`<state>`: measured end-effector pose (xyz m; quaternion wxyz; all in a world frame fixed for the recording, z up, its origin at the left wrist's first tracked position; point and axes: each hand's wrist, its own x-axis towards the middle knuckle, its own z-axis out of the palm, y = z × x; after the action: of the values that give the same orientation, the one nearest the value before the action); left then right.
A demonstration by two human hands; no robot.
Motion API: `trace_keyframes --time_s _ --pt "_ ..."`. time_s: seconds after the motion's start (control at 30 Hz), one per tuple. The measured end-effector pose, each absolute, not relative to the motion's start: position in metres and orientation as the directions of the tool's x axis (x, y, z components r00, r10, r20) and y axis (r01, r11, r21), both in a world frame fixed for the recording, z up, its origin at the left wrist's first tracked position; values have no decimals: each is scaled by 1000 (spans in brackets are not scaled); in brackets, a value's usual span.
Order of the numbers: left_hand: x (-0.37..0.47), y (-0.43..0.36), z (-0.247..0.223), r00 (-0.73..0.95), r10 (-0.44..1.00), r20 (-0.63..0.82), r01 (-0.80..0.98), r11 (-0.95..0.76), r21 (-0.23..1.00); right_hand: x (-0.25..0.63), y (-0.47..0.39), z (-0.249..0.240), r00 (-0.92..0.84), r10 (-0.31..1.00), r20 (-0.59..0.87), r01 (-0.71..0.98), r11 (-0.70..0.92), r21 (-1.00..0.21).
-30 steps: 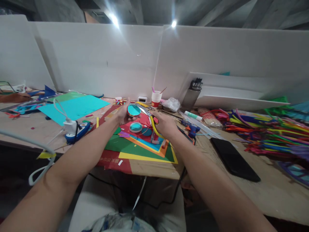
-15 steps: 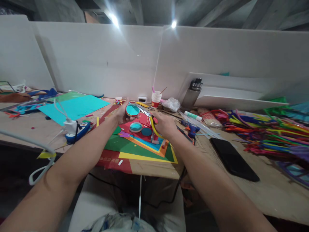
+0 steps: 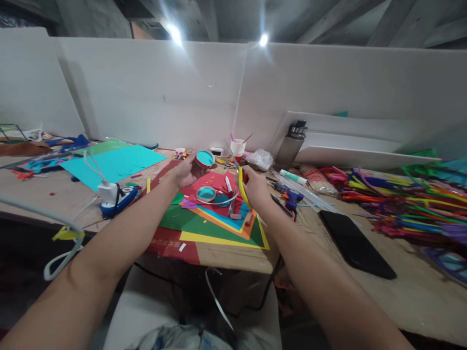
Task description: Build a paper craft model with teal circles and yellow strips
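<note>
My left hand is closed round the edge of a shallow round cup piece, white-rimmed with red on its side and turquoise inside. Scissors with yellow handles sit in my right hand, blades pointing up and away from the cup piece. A second turquoise-centred round piece lies on the red paper below. Beside it is a dark teal disc. One thin white curved strip crosses in front of these, near the scissors.
Stacked coloured sheets lie under my hands. To the left are a turquoise sheet and a blue power strip. On the right lie a glue gun, a black phone and many pipe cleaners. Paper cups stand behind.
The scissors have come away from the cup piece and turned upward, moving right. The cup piece has risen slightly. A white curved strip now shows above the papers.
</note>
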<state>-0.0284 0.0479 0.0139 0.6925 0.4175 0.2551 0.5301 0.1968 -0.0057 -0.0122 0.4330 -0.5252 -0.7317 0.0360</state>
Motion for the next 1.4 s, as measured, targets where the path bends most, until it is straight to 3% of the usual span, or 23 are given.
trace_keyframes --time_s 0.2,0.43,0.6,0.97,1.13,1.4 --pt "-26 40 22 252 958 135 -654 66 754 191 -9 -9 -9 831 556 702 402 -588" --pt "-22 37 17 240 964 117 -656 72 751 188 -7 -14 -21 861 508 646 399 -650" --pt "-18 39 11 147 952 269 -684 -99 722 185 -7 -16 -57 845 532 657 432 -617" --pt "-1 24 10 36 888 458 -457 -393 798 178 -10 -15 -116 839 532 683 456 -571" --pt "1 30 4 -61 788 613 -276 -603 748 175 -12 -17 -127 868 480 726 411 -551" --pt "13 21 2 -98 809 579 -208 -586 784 172 -17 -16 -114 889 444 777 358 -517"
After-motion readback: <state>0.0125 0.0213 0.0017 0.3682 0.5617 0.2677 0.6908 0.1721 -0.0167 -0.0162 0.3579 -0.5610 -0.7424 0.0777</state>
